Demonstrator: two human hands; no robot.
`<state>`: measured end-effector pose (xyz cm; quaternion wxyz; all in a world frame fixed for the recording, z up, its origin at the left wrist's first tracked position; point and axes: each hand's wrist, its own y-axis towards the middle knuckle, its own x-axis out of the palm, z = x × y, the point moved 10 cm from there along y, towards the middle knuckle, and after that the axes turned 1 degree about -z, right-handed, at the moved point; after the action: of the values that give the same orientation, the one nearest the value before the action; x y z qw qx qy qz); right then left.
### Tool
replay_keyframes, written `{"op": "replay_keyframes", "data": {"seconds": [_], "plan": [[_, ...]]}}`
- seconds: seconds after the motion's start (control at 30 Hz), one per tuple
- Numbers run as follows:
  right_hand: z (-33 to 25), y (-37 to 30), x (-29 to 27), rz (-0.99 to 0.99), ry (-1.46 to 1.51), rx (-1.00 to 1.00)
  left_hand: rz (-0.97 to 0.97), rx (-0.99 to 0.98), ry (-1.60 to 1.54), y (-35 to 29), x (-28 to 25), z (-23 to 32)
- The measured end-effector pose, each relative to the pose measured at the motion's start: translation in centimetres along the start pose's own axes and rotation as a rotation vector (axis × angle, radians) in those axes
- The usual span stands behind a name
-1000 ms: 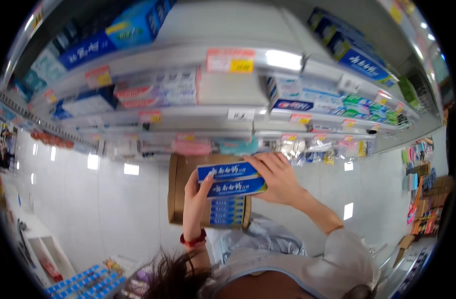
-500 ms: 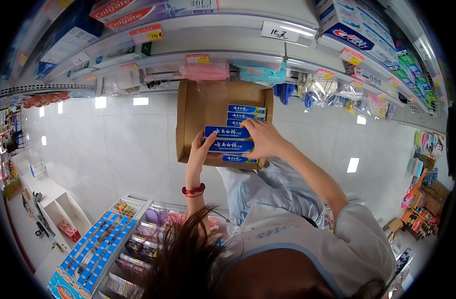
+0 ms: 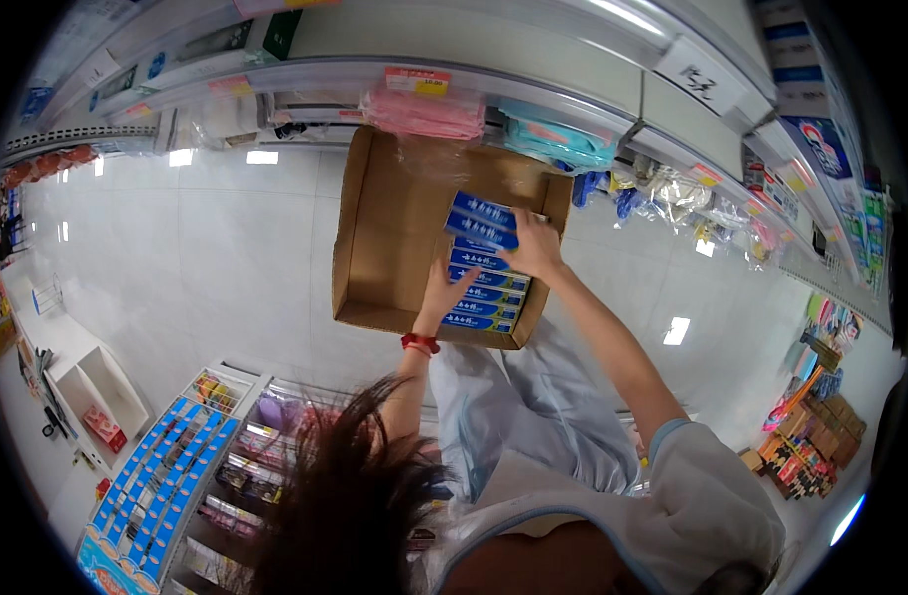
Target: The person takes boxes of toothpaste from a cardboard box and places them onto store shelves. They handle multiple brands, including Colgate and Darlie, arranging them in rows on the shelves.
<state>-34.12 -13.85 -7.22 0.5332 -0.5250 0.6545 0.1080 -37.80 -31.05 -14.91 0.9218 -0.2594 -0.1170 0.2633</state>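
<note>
The right hand [image 3: 533, 245] grasps the right end of a pair of packs [image 3: 482, 220], blue and lying one against the other, at a slight tilt. They are inside the carton [image 3: 384, 223], an open brown box, toward its right side, at the upper end of a row of packs [image 3: 488, 297]. Whether the pair rests on anything is hidden.

The left hand [image 3: 446, 293] is at the row's left end, thumb across the upper packs and fingers partly spread; whether it grips any cannot be told. A red wristband [image 3: 420, 343] circles the left wrist. The carton's left half shows bare cardboard.

The carton's near edge is beside the person's pale trousers [image 3: 533, 416], above a tiled floor [image 3: 245, 228]. Past its far edge, pink packets [image 3: 424, 111] and teal packets [image 3: 556, 139] sit along the shelf [image 3: 563, 55], which carries a white price tag [image 3: 700, 74]. At lower left stand a blue rack [image 3: 161, 481] and, farther off, a white cabinet with a red box [image 3: 104, 426] inside.
</note>
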Motion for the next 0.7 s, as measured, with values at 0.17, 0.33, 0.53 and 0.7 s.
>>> {"op": "replay_keyframes", "data": {"seconds": [0.17, 0.33, 0.53, 0.7], "plan": [[3.2, 4.5, -0.6, 0.162, -0.233, -0.02, 0.076, 0.102, 1.025, 1.4, 5.4, 1.2], [5.2, 6.9, 0.7, 0.125, -0.33, -0.018, -0.147, -0.08, 1.299, 1.9, 8.6, -2.1], [7.8, 8.6, 3.8, -0.064, -0.235, 0.003, -0.218, -0.186, 1.288, 2.0, 8.8, -1.6], [9.2, 9.3, 5.2, -0.134, -0.217, 0.044, 0.12, 0.002, 1.241, 2.8, 8.9, 0.4]]}}
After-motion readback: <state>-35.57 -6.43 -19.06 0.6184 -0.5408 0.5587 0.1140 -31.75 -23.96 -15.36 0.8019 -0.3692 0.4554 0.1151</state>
